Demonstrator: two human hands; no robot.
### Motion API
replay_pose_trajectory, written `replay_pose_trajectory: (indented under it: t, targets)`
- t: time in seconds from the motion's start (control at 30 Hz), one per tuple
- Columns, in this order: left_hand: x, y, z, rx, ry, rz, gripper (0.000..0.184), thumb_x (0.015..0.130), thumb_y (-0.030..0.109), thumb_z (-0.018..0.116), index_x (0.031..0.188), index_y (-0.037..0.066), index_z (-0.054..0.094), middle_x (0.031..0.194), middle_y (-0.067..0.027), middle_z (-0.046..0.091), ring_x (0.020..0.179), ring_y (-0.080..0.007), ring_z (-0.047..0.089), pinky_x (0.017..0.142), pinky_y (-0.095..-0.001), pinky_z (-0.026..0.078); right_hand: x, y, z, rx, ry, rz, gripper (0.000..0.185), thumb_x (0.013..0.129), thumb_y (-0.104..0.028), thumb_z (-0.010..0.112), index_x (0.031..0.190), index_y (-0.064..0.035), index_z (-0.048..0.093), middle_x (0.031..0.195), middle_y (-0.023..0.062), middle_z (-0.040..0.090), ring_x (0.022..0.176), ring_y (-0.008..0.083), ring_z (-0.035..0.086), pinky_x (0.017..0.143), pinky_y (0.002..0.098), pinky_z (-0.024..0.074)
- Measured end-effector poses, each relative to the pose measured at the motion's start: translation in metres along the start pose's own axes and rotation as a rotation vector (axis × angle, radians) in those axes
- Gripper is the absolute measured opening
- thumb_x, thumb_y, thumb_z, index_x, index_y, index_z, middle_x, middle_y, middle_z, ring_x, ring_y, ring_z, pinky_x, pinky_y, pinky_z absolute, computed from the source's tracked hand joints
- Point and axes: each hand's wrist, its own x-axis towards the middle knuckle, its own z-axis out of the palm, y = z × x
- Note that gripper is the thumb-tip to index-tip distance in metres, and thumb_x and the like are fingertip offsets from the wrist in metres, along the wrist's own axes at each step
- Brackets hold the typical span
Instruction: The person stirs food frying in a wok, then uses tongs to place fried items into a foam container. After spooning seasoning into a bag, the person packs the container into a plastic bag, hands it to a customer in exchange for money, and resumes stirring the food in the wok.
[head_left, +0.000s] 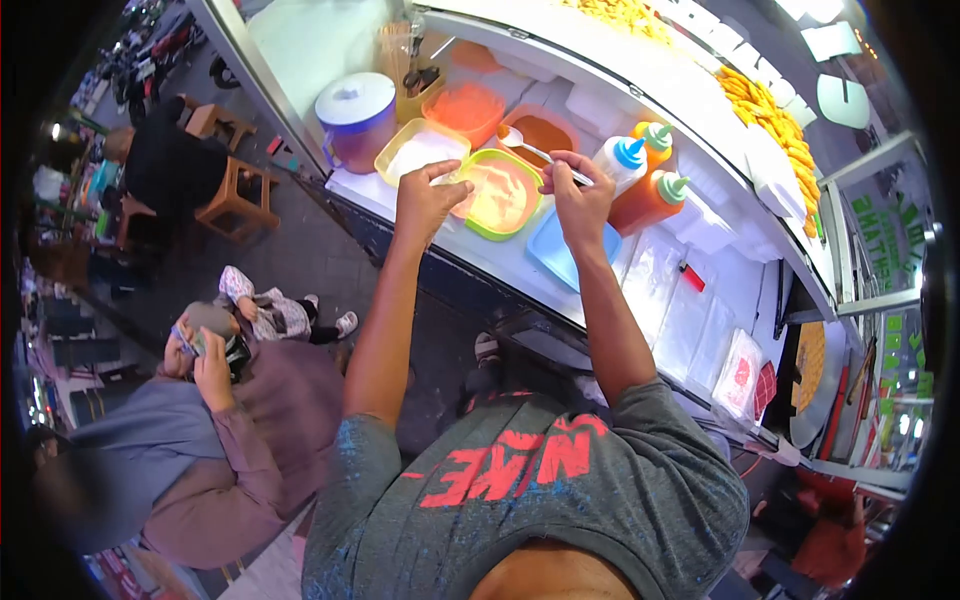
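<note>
My right hand (582, 200) pinches the handle of a white spoon (545, 156). Orange-brown powder shows in the spoon's bowl, which is over the edge of an orange container (560, 128) with reddish-brown powder. My left hand (425, 205) is at the left side of a lime-green container (497, 235), thumb and index finger apart. Pale, shiny streaks show over that container's orange-pink contents; I cannot tell whether they are clear film. Just behind my left hand is a yellowish container (400, 152) of white powder. Below my right hand lies a blue lid or tray (562, 255).
Several squeeze bottles (650, 203) stand right of my right hand. A lidded tub (357, 115) is at the left end, clear plastic bags (690, 310) at the right. Fried food (770, 120) fills the upper shelf. A seated person (250, 430) and stools (240, 200) are to the left.
</note>
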Motion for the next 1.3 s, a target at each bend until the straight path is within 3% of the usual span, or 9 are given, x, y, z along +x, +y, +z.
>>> replay_pose_trajectory:
  t: [0.2, 0.27, 0.37, 0.43, 0.63, 0.73, 0.83, 1.1, 1.3]
  targets:
    - [0.003, -0.005, -0.002, 0.038, 0.009, 0.074, 0.044, 0.076, 0.0, 0.07, 0.116, -0.008, 0.056, 0.083, -0.0136, 0.067, 0.07, -0.0131, 0.063, 0.064, -0.0251, 0.051, -0.019, -0.016, -0.015, -0.396, -0.584, -0.381, 0.015, 0.08, 0.0, 0.057, 0.092, 0.0005, 0.066, 0.075, 0.0109, 0.066, 0.064, 0.014, 0.063, 0.061, 0.0273, 0.0498]
    - [0.009, -0.019, -0.008, 0.007, 0.005, 0.087, 0.046, 0.075, 0.002, 0.073, 0.116, -0.01, 0.054, 0.097, -0.0194, 0.065, 0.075, -0.0142, 0.065, 0.062, -0.0247, 0.053, -0.009, -0.024, -0.006, -0.435, -0.566, -0.486, 0.013, 0.08, 0.0, 0.057, 0.09, 0.0009, 0.066, 0.075, 0.0134, 0.066, 0.063, 0.018, 0.064, 0.061, 0.0285, 0.0503]
    - [0.0, -0.002, -0.014, -0.097, 0.112, 0.095, 0.046, 0.077, -0.002, 0.069, 0.119, -0.01, 0.052, 0.105, -0.0194, 0.063, 0.079, -0.0205, 0.067, 0.064, -0.0268, 0.055, 0.025, -0.008, 0.005, -0.133, -0.466, -0.06, 0.012, 0.08, -0.001, 0.058, 0.088, 0.0007, 0.066, 0.075, 0.0161, 0.065, 0.064, 0.0222, 0.065, 0.062, 0.0307, 0.0508]
    - [0.002, -0.005, -0.022, -0.123, 0.106, 0.057, 0.046, 0.076, -0.002, 0.069, 0.118, -0.011, 0.052, 0.107, -0.0192, 0.062, 0.08, -0.0197, 0.067, 0.066, -0.0268, 0.055, 0.058, 0.017, 0.029, -0.308, -0.368, -0.312, 0.012, 0.081, -0.003, 0.058, 0.088, 0.0, 0.067, 0.074, 0.0178, 0.065, 0.066, 0.0239, 0.066, 0.063, 0.0317, 0.0508]
    - [0.008, -0.013, -0.026, -0.102, 0.16, 0.087, 0.046, 0.077, -0.001, 0.068, 0.12, -0.009, 0.053, 0.09, -0.0178, 0.068, 0.079, -0.0156, 0.066, 0.072, -0.0245, 0.051, 0.098, 0.089, 0.091, -0.554, -0.362, -0.271, 0.02, 0.076, -0.01, 0.056, 0.089, -0.0018, 0.069, 0.08, 0.0216, 0.064, 0.074, 0.035, 0.065, 0.07, 0.0416, 0.0514]
    - [0.01, -0.01, -0.029, -0.107, 0.169, 0.069, 0.045, 0.078, 0.0, 0.068, 0.12, -0.009, 0.053, 0.088, -0.0181, 0.068, 0.078, -0.015, 0.065, 0.072, -0.0242, 0.051, 0.1, 0.103, 0.093, -0.523, -0.339, -0.192, 0.02, 0.079, -0.01, 0.057, 0.091, -0.0005, 0.069, 0.072, 0.0148, 0.067, 0.06, 0.0175, 0.064, 0.06, 0.0338, 0.051]
    - [0.013, -0.008, -0.029, -0.094, 0.165, 0.061, 0.045, 0.078, 0.001, 0.068, 0.119, -0.009, 0.053, 0.088, -0.0186, 0.068, 0.077, -0.015, 0.065, 0.071, -0.0242, 0.05, 0.102, 0.101, 0.086, -0.444, -0.191, -0.029, 0.019, 0.079, -0.009, 0.057, 0.091, 0.0004, 0.069, 0.07, 0.0114, 0.067, 0.057, 0.0139, 0.062, 0.056, 0.0303, 0.0515]
    - [0.035, -0.002, -0.026, -0.067, 0.098, 0.023, 0.047, 0.074, 0.002, 0.069, 0.116, -0.013, 0.053, 0.086, -0.0195, 0.068, 0.073, -0.016, 0.067, 0.063, -0.0247, 0.051, 0.074, 0.026, 0.056, -0.046, -0.244, 0.079, 0.017, 0.082, -0.005, 0.054, 0.087, 0.0048, 0.067, 0.068, 0.008, 0.063, 0.053, 0.0101, 0.058, 0.049, 0.0211, 0.0471]
    - [0.036, -0.002, -0.025, -0.032, 0.102, 0.082, 0.045, 0.074, 0.001, 0.07, 0.114, -0.014, 0.055, 0.087, -0.0195, 0.067, 0.073, -0.016, 0.067, 0.063, -0.0247, 0.052, 0.038, -0.01, 0.032, -0.221, -0.517, -0.042, 0.015, 0.08, -0.002, 0.056, 0.088, 0.0039, 0.067, 0.068, 0.0093, 0.064, 0.059, 0.0112, 0.06, 0.052, 0.0262, 0.0485]
